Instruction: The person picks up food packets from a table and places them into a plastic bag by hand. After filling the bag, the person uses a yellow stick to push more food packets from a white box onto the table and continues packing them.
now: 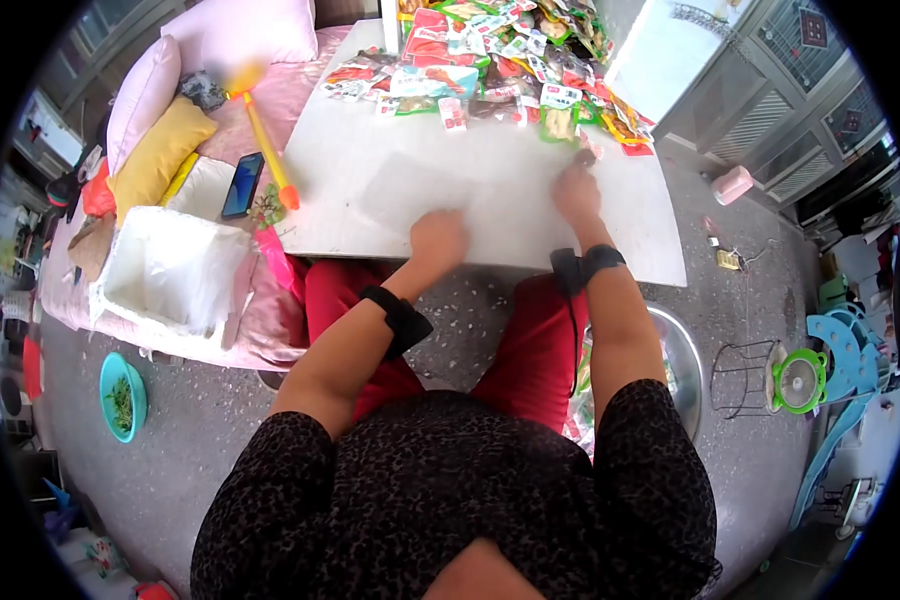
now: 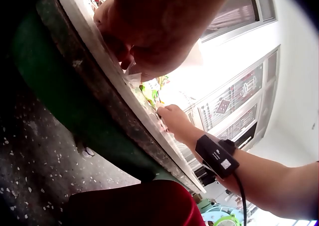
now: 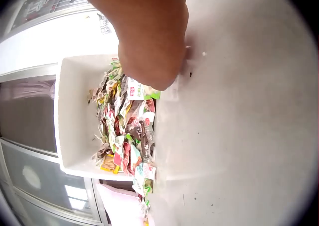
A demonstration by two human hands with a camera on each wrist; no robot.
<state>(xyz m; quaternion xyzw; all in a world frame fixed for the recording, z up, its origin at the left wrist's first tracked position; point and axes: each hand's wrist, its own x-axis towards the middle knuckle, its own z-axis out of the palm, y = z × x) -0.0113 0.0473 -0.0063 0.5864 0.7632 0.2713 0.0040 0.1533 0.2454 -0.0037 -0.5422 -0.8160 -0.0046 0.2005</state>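
A clear plastic bag (image 1: 500,195) lies flat on the white table (image 1: 350,200), hard to make out against it. My left hand (image 1: 438,238) pinches its near left corner with curled fingers (image 2: 130,61). My right hand (image 1: 577,190) grips the bag's right edge, fingers curled down onto the tabletop (image 3: 149,56). In the left wrist view the right hand (image 2: 172,117) sits further along the table edge. A heap of colourful snack packets (image 1: 510,70) covers the far side of the table, just beyond the right hand; the same packets (image 3: 127,131) fill the right wrist view.
A pink bed on the left carries a white foam box (image 1: 170,265), a phone (image 1: 242,185), a yellow pillow (image 1: 165,155) and a yellow toy stick (image 1: 265,140). A metal basin (image 1: 682,360) stands on the floor at my right knee, a teal bowl (image 1: 122,395) at the left.
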